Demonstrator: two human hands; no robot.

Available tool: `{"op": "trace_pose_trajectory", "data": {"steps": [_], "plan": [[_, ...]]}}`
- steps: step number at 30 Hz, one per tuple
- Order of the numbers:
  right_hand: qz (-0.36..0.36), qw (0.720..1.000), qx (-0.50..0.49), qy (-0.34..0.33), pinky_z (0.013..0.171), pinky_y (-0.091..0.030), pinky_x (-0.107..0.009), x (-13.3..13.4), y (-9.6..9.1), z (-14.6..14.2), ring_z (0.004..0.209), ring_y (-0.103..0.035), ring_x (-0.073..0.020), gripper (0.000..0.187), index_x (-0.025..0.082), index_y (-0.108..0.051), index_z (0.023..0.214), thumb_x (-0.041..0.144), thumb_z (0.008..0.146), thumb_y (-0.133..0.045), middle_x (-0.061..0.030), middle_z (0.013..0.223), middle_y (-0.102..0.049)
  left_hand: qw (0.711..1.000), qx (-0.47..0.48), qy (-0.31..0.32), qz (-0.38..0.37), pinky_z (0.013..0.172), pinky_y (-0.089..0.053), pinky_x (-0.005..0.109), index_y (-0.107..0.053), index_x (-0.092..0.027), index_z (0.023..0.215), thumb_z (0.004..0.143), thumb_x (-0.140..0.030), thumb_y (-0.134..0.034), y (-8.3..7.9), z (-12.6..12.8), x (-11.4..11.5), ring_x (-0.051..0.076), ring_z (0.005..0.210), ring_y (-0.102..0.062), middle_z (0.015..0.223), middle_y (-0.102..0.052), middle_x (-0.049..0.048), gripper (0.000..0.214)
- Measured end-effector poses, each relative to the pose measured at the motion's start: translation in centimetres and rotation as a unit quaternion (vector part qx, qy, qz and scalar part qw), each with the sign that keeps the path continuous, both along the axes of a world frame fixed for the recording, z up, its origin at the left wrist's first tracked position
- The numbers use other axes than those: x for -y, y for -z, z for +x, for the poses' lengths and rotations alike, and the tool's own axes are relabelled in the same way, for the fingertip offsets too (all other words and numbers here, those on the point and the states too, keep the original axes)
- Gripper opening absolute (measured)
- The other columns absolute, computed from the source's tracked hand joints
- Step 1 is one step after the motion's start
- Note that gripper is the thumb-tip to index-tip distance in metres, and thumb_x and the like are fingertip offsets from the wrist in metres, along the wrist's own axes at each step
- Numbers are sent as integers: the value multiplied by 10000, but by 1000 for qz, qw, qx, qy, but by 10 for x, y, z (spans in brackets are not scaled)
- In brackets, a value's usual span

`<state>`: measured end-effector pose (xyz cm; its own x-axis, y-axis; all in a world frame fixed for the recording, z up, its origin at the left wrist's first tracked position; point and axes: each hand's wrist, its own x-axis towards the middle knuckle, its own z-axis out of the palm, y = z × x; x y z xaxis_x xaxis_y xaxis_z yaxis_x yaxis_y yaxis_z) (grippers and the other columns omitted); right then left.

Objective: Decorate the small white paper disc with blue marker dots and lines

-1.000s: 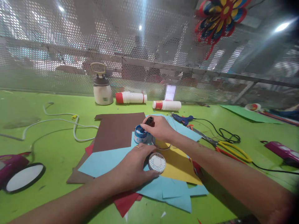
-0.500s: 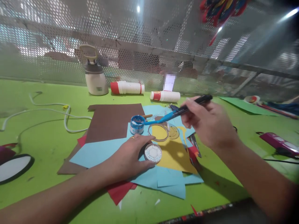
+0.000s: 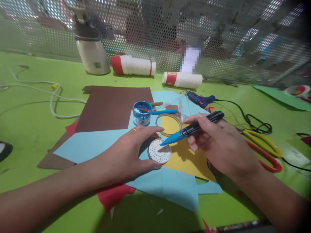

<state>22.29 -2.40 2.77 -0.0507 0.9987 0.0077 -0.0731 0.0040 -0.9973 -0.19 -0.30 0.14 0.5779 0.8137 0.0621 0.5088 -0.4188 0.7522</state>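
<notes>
My left hand (image 3: 128, 155) curves around a small round disc (image 3: 157, 157), thumb at its lower edge and forefinger near its top. The disc has a white face with dark lines dividing it into cells, and blue dots around the outer cells. A blue paint marker (image 3: 191, 129) with a black barrel end is pinched in my right hand (image 3: 213, 139). Its blue tip is at the disc's face, in the upper middle; whether it touches I cannot tell. Behind the disc lie a clear ring (image 3: 157, 124) and an open jar of blue paint (image 3: 142, 113).
Blue (image 3: 92, 145), yellow (image 3: 194, 161) and brown paper (image 3: 111, 110) sheets overlap on the green table (image 3: 36, 197). A glue gun (image 3: 199, 98) and a tool with yellow and red handles (image 3: 263, 142) lie right. Paper cups (image 3: 136, 66) and a white bottle (image 3: 92, 56) stand behind.
The marker has moved from beside the paint jar down to the disc. My view has shifted lower and closer, and the glue gun now shows. The left hand stays at the disc.
</notes>
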Motion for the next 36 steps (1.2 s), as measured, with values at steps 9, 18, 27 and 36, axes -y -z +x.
{"op": "trace_pose_trajectory", "data": {"steps": [9,18,27,36], "plan": [[9,995,6,-95,627,-545,-268,6,0,2,652,-658,-135,149,227,-648,978,358,933,-593,-11,738,-697,1000,-29,1,10,982,-450,423,-433,-295,1377,725,-360,-761,-2,-1,1,276,1155,-562,1279,-590,53,733],[-6,1000,9,-9,445,-401,-172,7,15,-16,462,-491,-66,204,213,-559,802,369,877,-667,69,519,-553,999,-25,7,34,951,-461,429,-409,-273,1395,731,-349,-759,1,0,2,273,1113,-578,1227,-600,61,755],[31,999,11,-23,472,-460,-216,7,24,-24,497,-562,-99,162,199,-626,901,359,918,-606,32,570,-619,998,-24,19,59,977,-450,432,-395,-266,1407,752,-335,-748,4,0,0,273,1168,-543,1289,-588,59,747],[126,981,146,-26,496,-471,-185,15,19,-27,489,-533,-71,91,209,-580,901,287,939,-550,69,549,-550,998,-22,22,58,994,-444,457,-392,-227,1411,748,-313,-750,2,1,2,290,1187,-534,1294,-593,83,759]]}}
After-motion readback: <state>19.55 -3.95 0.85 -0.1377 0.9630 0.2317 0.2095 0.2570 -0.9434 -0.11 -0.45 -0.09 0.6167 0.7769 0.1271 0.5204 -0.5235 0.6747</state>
